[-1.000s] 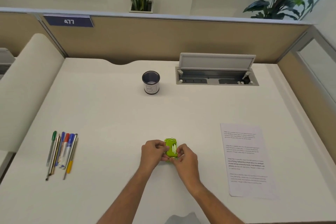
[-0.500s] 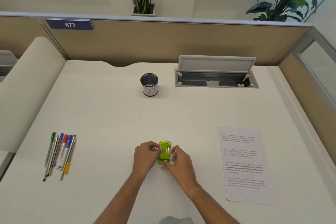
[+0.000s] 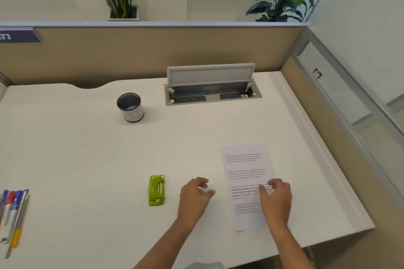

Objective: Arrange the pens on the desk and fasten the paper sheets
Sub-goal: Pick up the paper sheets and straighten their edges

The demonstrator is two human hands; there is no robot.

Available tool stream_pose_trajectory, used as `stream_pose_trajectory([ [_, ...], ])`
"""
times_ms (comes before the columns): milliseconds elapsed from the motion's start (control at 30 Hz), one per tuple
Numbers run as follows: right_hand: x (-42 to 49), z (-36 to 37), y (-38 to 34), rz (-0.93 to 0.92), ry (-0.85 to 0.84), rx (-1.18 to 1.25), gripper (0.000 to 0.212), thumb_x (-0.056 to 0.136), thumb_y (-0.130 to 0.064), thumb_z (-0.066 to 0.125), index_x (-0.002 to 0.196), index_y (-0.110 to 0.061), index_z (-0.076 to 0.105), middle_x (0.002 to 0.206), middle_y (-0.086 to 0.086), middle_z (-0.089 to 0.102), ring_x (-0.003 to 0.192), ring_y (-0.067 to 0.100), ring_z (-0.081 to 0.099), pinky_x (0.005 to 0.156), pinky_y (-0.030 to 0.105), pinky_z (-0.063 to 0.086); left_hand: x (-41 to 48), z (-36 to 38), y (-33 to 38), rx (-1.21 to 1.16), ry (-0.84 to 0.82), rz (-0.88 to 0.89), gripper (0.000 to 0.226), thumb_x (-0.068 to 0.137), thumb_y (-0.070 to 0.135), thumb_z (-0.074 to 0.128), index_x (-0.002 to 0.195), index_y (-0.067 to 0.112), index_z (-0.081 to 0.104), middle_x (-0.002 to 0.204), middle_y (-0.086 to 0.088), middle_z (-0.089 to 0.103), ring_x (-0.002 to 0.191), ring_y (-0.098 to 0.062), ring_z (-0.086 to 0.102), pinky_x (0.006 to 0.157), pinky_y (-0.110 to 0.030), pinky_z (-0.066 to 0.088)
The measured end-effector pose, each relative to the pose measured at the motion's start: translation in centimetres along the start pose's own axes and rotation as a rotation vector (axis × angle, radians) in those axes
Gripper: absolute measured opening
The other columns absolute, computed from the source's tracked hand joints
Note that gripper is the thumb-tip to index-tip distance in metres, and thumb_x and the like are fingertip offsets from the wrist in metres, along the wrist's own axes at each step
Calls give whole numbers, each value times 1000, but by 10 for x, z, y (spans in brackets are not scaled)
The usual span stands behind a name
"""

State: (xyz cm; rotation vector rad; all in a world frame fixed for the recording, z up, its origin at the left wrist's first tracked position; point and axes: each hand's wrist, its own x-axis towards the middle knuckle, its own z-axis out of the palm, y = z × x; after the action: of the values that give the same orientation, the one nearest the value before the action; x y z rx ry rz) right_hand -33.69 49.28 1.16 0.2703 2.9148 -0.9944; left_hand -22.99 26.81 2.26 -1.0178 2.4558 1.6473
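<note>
A green stapler (image 3: 156, 190) lies flat on the white desk (image 3: 87, 159), left of my hands, with nothing touching it. Printed paper sheets (image 3: 247, 172) lie on the right side of the desk. My right hand (image 3: 276, 200) hovers over the lower half of the sheets with fingers curled and apart. My left hand (image 3: 194, 197) is between stapler and sheets, fingers apart, holding nothing. Several pens and markers (image 3: 12, 214) lie side by side at the left edge. A black mesh pen cup (image 3: 130, 107) stands toward the back.
An open grey cable box (image 3: 211, 87) with its lid up is set into the desk's back right. A tan partition (image 3: 153, 54) runs behind the desk, and a glass panel (image 3: 341, 102) closes the right side. The desk's front right corner lies near the sheets.
Both hands let go of the green stapler, which now lies on the desk. The hands moved right toward the paper sheets, and the view turned right.
</note>
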Motion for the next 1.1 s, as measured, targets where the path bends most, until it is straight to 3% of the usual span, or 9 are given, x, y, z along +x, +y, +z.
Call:
stream_pose_trajectory([
  [100,27,-14,20,131,-47,-67,41,95,-29,80,127,-10,62,130,15,55,121,37,55,93,49,58,4,37,7,99,-52,63,53,91,30,82,141,20,66,138,3,70,118,-16,66,105,-35,56],
  [200,44,-16,27,192,-120,-111,61,92,-35,82,140,-6,57,137,19,53,128,41,51,106,55,51,10,60,8,388,-110,207,85,91,54,75,163,26,40,168,9,43,153,-16,35,119,-36,43],
  [267,47,-12,27,186,-140,-152,63,91,-38,82,140,-5,58,136,18,54,128,41,51,105,53,49,18,72,7,585,-150,264,107,84,69,73,170,26,24,178,7,22,165,-24,16,128,-43,31],
  [467,42,-5,17,153,-124,-243,54,90,-39,80,129,-6,62,128,14,56,122,35,54,99,49,49,33,86,-10,902,-238,319,130,76,89,59,172,22,2,182,4,-6,166,-35,-19,133,-63,-5],
  [700,66,-9,21,309,-277,-39,39,87,-35,82,117,-15,67,126,11,57,125,35,52,104,47,46,38,88,-22,936,-239,359,132,74,98,42,172,23,-2,181,8,-12,165,-32,-22,132,-63,-10],
  [800,81,-21,22,436,-423,363,28,85,-18,87,101,-13,64,112,14,68,98,31,65,87,41,52,38,88,-23,946,-240,361,132,72,100,36,172,23,-2,180,9,-13,165,-32,-21,131,-62,-11],
  [867,84,-31,20,477,-514,507,35,85,-12,87,106,-12,58,108,16,71,87,29,66,77,38,51,39,87,-23,949,-245,362,132,72,100,34,172,22,-2,180,9,-14,165,-33,-21,132,-62,-10],
  [967,86,-44,19,510,-586,655,47,83,-12,90,120,-7,61,111,17,82,90,35,80,75,39,61,38,87,-22,939,-255,355,131,73,100,36,172,22,0,180,9,-13,166,-33,-19,132,-62,-8],
  [1100,87,-55,17,357,-592,605,35,87,0,83,121,-4,73,98,11,86,85,30,84,69,36,66,37,85,-15,953,-269,328,128,77,96,43,172,24,-1,179,10,-17,166,-32,-20,133,-60,-9],
])
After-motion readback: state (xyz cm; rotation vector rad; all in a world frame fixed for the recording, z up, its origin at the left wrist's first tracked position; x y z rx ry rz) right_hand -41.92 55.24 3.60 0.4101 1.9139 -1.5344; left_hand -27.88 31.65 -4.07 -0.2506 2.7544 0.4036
